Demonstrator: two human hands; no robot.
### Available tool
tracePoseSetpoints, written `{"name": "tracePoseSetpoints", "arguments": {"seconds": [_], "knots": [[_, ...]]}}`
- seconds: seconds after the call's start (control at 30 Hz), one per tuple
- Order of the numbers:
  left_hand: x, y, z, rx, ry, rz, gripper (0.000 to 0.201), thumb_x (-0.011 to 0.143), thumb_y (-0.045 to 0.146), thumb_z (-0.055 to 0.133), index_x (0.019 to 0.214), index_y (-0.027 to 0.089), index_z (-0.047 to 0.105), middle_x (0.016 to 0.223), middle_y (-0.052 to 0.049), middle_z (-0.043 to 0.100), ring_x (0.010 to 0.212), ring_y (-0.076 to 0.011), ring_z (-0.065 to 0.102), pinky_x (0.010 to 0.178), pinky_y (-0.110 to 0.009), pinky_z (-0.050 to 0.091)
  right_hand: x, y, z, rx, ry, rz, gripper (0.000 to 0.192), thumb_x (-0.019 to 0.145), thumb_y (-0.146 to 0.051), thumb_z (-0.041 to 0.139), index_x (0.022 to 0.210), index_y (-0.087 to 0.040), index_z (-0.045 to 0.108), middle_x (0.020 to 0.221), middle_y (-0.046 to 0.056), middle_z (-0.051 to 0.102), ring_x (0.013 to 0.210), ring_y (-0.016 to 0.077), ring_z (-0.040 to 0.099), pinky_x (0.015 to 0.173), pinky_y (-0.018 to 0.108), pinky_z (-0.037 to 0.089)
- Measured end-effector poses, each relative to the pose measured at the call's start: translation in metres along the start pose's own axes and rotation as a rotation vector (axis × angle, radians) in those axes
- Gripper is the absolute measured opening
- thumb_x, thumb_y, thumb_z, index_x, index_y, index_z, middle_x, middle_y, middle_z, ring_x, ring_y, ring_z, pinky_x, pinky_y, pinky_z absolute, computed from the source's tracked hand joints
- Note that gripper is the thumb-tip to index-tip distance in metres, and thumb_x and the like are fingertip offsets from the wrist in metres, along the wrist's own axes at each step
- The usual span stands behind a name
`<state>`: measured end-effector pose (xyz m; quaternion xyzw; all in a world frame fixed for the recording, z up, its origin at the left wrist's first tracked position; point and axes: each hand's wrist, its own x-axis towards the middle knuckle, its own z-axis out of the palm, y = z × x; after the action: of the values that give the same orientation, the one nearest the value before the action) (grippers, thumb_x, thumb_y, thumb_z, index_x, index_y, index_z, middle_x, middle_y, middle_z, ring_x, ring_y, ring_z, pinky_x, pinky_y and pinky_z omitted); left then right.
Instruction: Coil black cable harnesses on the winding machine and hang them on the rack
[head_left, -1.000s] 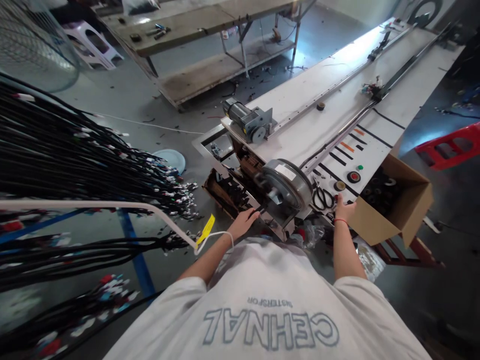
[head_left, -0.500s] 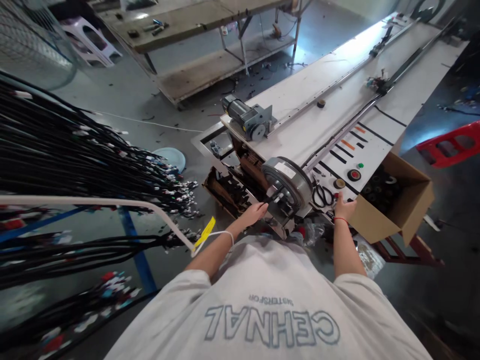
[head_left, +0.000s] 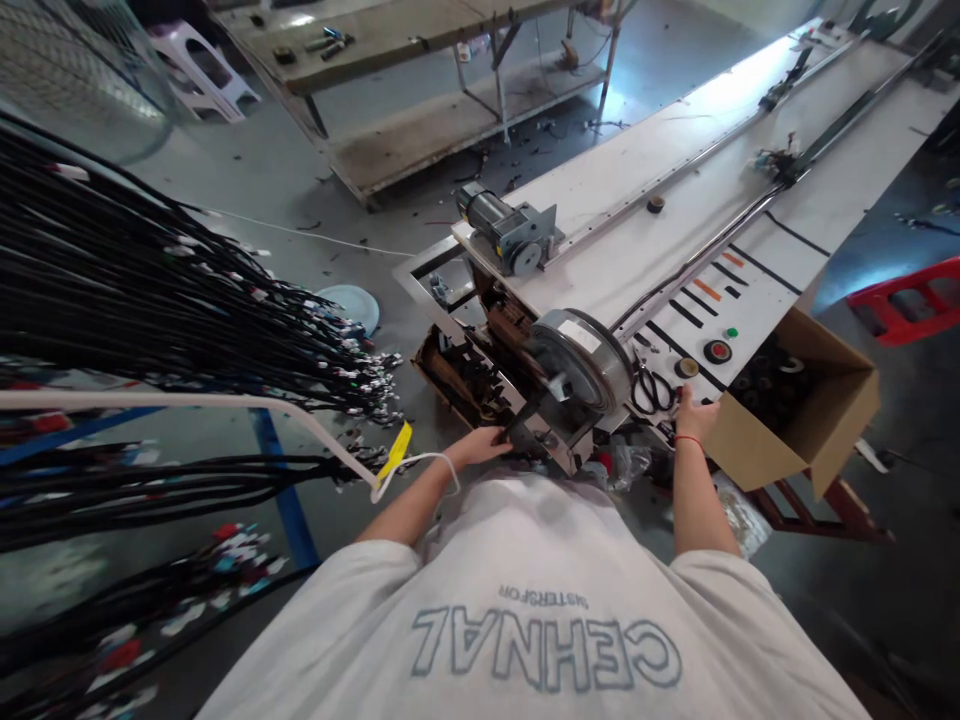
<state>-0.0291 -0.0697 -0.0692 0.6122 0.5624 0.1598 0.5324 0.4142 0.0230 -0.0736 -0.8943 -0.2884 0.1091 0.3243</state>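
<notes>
My left hand [head_left: 484,445] is closed on the end of a black cable [head_left: 527,408], left of a large grey ring-shaped wheel [head_left: 581,360]. The cable runs from the wheel's centre to my fingers. At the front edge of the white bench [head_left: 600,270] rests my right hand [head_left: 696,418], fingers apart, one fingertip by a small dark red part. Just beyond that hand lie black-handled scissors [head_left: 651,388] and a roll of tape [head_left: 685,368]. A red button [head_left: 718,351] and a green button [head_left: 732,332] sit on the bench top.
An open cardboard box [head_left: 814,420] holding rolls stands right of my right hand. Bundles of black cables [head_left: 150,270] hang at left, near a pale bent tube [head_left: 300,408] with a yellow tag. A motor [head_left: 495,215] sits at the bench corner. A red stool [head_left: 907,300] is at right.
My left hand has moved left and slightly toward my body, drawing the black cable farther out from the wheel. My right hand stays at the bench edge. The view has shifted slightly.
</notes>
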Motion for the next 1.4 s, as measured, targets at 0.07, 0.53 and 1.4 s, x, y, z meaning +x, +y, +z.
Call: {"name": "tracePoseSetpoints", "arguments": {"seconds": [0.07,0.53,1.4], "knots": [[-0.017,-0.008,-0.005,0.056,0.062,-0.006,0.043,0.074,0.061,0.060,0.069,0.019,0.060,0.058,0.000,0.059,0.058,-0.0165,0.056,0.060,-0.027,0.043,-0.001,-0.001,-0.001,0.006,-0.003,-0.002,0.071,0.076,-0.061,0.066,0.120,-0.008,0.049,0.125,0.029,0.057,0.120,0.0401,0.054,0.102,0.049,0.041],[-0.016,0.054,-0.005,0.048,0.209,0.001,0.041,0.092,0.052,0.041,0.087,0.018,0.062,0.072,-0.004,0.066,0.070,-0.0195,0.062,0.068,-0.029,0.047,-0.001,-0.004,-0.002,0.000,-0.010,-0.006,0.064,0.078,-0.058,0.066,0.116,-0.009,0.048,0.124,0.029,0.057,0.121,0.0400,0.054,0.102,0.049,0.041],[0.032,0.056,0.025,-0.710,0.046,-0.150,0.065,0.093,0.065,0.038,0.126,0.010,0.053,0.088,-0.011,0.073,0.065,-0.0172,0.066,0.069,-0.033,0.054,-0.002,0.000,0.000,0.002,-0.011,-0.013,0.073,0.080,-0.061,0.061,0.126,-0.006,0.045,0.131,0.030,0.053,0.125,0.0380,0.050,0.106,0.048,0.037]]}}
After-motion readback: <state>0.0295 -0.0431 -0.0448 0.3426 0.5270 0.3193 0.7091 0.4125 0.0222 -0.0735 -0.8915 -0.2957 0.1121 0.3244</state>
